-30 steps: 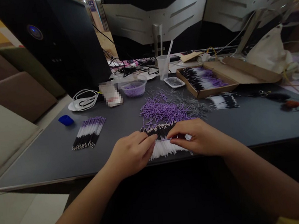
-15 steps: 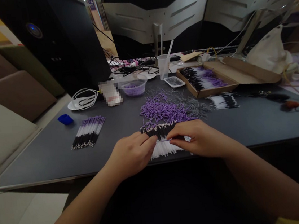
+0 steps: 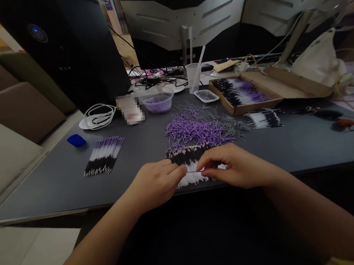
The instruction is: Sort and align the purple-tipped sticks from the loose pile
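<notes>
On the dark grey surface (image 3: 57,186), our left hand (image 3: 157,184) and right hand (image 3: 233,168) pinch one thin stick (image 3: 194,171) between them, its length running nine-to-three, with the stick pile (image 3: 188,159) just at twelve.

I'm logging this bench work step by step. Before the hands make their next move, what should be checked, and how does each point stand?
1. Thin white refill tube pinched between left hand and right hand: ok.
2. Which end faces which hand: cannot tell.
3. Row of black-and-white tubes lying under the hands: ok.
4. Loose purple sleeve pile just behind the row: ok.
5. Finished purple-black bundle apart, at left: ok.
</notes>
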The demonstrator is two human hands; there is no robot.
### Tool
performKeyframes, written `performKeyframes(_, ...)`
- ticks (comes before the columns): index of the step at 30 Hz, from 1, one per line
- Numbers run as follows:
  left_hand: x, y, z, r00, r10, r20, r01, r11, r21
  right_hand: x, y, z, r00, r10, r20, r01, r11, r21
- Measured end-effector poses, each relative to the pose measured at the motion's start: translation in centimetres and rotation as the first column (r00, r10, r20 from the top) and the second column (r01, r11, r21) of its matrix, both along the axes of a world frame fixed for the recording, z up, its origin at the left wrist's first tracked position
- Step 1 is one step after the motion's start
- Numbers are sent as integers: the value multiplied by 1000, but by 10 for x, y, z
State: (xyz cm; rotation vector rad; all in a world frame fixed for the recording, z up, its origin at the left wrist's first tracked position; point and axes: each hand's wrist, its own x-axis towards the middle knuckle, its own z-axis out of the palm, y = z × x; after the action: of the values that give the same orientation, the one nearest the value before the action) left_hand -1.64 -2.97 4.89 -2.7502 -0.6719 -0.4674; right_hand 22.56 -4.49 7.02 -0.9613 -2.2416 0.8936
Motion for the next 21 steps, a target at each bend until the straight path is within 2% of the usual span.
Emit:
performKeyframes(7, 2, -2, -1, 999, 16, -28, -16, 1000, -23, -5, 0, -6, 993, -35, -116, 9, 976, -217)
performKeyframes(11, 5, -1, -4, 992, 128, -9, -129, 989, -71, -7, 9, -12, 962, -108, -252, -9, 907, -420)
performKeyframes(14, 6, -2, -5, 982, 181, 52, -173, 976, -130, -7, 17, -16, 909, -171, -381, -58, 852, -520)
performKeyframes(17, 6, -2, -4, 978, 199, 65, -190, 973, -128, -6, 20, -17, 880, -196, -432, -87, 828, -553)
performKeyframes(21, 6, -2, -4, 979, 188, 74, -183, 980, -75, -11, 18, -21, 895, -179, -408, -78, 839, -539)
